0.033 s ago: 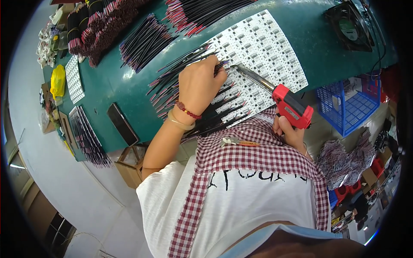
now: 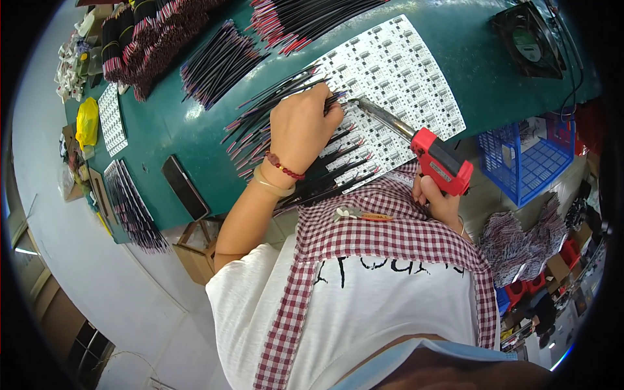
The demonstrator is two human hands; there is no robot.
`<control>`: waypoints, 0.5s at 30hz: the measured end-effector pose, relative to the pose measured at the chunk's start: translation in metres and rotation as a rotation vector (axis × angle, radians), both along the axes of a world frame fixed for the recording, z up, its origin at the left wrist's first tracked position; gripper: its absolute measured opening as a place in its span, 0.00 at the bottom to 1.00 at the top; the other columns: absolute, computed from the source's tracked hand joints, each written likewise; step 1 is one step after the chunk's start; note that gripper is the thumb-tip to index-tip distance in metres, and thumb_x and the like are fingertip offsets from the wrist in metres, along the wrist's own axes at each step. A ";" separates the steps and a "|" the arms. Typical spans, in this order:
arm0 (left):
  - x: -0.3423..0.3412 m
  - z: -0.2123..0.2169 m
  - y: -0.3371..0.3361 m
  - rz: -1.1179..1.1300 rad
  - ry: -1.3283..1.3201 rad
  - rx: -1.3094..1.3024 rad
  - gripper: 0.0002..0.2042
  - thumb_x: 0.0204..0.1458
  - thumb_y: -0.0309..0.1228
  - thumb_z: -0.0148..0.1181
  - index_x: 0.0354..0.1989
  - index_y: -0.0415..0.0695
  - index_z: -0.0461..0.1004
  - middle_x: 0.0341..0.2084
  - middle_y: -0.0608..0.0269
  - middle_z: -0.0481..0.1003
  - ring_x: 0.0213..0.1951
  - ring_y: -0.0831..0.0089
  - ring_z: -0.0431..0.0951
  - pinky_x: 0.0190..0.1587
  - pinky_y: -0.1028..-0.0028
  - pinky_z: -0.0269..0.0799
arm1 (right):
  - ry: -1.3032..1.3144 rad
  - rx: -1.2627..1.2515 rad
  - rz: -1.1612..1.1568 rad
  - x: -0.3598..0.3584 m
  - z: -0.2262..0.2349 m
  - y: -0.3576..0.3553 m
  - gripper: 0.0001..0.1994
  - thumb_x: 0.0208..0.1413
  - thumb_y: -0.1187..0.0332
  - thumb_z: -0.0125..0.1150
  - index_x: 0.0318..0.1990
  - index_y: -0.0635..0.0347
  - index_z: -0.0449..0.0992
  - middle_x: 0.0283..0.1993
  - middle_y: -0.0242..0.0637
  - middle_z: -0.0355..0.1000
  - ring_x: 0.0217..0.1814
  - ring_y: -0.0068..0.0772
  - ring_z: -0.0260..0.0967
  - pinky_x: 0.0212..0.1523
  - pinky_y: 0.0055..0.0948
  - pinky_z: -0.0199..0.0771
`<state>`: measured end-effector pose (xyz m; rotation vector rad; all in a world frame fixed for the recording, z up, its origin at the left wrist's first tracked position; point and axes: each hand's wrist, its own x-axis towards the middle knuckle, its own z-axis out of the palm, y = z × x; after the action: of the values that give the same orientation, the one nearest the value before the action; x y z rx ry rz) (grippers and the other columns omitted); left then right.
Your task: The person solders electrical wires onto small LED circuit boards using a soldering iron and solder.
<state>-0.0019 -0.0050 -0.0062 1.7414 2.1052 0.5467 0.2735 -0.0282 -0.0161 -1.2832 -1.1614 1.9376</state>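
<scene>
My left hand [image 2: 299, 123] is closed in a pinch on a thin black wire [image 2: 336, 96], its fingertips partly hidden. Under it lies a white circuit board panel [image 2: 416, 71] with rows of small dark parts. Black wires with reddish ends [image 2: 257, 123] stick out along the panel's left side, passing under my left hand. My right hand [image 2: 439, 200] grips a red and black soldering iron [image 2: 444, 159] from below. Its metal barrel points up and left, and the tip is at the panel close to my left fingertips and the wire.
Loose black wires [image 2: 218, 68] and tied wire bundles [image 2: 123, 49] lie on the green table [image 2: 182, 140]. A phone [image 2: 185, 187] and a wired board [image 2: 133, 208] are at left. A black fan [image 2: 526, 42] stands far right, above a blue crate [image 2: 526, 162].
</scene>
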 end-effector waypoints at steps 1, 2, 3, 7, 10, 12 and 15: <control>0.000 0.002 0.001 -0.011 0.018 -0.023 0.07 0.44 0.31 0.59 0.22 0.40 0.71 0.15 0.52 0.72 0.20 0.54 0.74 0.23 0.62 0.68 | -0.020 0.029 0.043 0.002 -0.002 0.000 0.07 0.57 0.73 0.54 0.40 0.66 0.72 0.23 0.30 0.69 0.21 0.16 0.63 0.23 0.18 0.62; 0.000 0.002 0.002 -0.022 0.037 -0.046 0.07 0.44 0.31 0.59 0.23 0.40 0.71 0.16 0.52 0.73 0.21 0.55 0.75 0.24 0.62 0.69 | -0.040 0.057 0.086 0.004 -0.003 0.000 0.05 0.57 0.73 0.55 0.37 0.65 0.72 0.22 0.30 0.69 0.21 0.16 0.63 0.23 0.18 0.62; 0.000 0.002 0.002 -0.022 0.036 -0.047 0.07 0.44 0.31 0.59 0.23 0.40 0.71 0.16 0.52 0.73 0.21 0.55 0.75 0.24 0.62 0.69 | -0.041 0.056 0.086 0.004 -0.003 -0.002 0.05 0.57 0.73 0.55 0.37 0.65 0.72 0.22 0.30 0.69 0.21 0.16 0.63 0.23 0.18 0.62; -0.001 0.003 0.004 -0.040 0.031 -0.049 0.07 0.44 0.31 0.59 0.22 0.40 0.71 0.15 0.52 0.73 0.21 0.55 0.75 0.24 0.61 0.70 | -0.065 0.099 0.079 0.001 0.001 -0.003 0.17 0.58 0.67 0.52 0.51 0.68 0.66 0.21 0.37 0.67 0.18 0.18 0.59 0.20 0.18 0.58; -0.003 0.002 0.005 -0.056 0.026 -0.052 0.07 0.43 0.30 0.59 0.22 0.40 0.71 0.15 0.51 0.73 0.21 0.54 0.75 0.24 0.61 0.70 | -0.057 0.086 0.073 0.000 0.001 -0.003 0.17 0.58 0.67 0.52 0.52 0.68 0.66 0.21 0.36 0.67 0.18 0.18 0.59 0.21 0.18 0.58; -0.003 0.002 0.005 -0.062 0.024 -0.045 0.07 0.43 0.30 0.58 0.22 0.40 0.71 0.15 0.51 0.73 0.21 0.54 0.75 0.24 0.61 0.70 | -0.062 0.062 0.066 0.000 0.000 -0.003 0.17 0.58 0.67 0.52 0.51 0.68 0.66 0.21 0.36 0.67 0.18 0.18 0.59 0.21 0.18 0.58; -0.004 0.004 0.006 -0.073 0.021 -0.059 0.07 0.43 0.30 0.58 0.22 0.39 0.71 0.16 0.50 0.73 0.21 0.53 0.75 0.24 0.61 0.70 | -0.040 0.075 0.082 0.001 0.001 0.000 0.04 0.57 0.74 0.55 0.36 0.65 0.72 0.22 0.30 0.69 0.21 0.16 0.62 0.22 0.19 0.62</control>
<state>-0.0058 0.0008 -0.0024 1.7908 2.0411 0.4432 0.2746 -0.0284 -0.0156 -1.2589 -1.3129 1.9150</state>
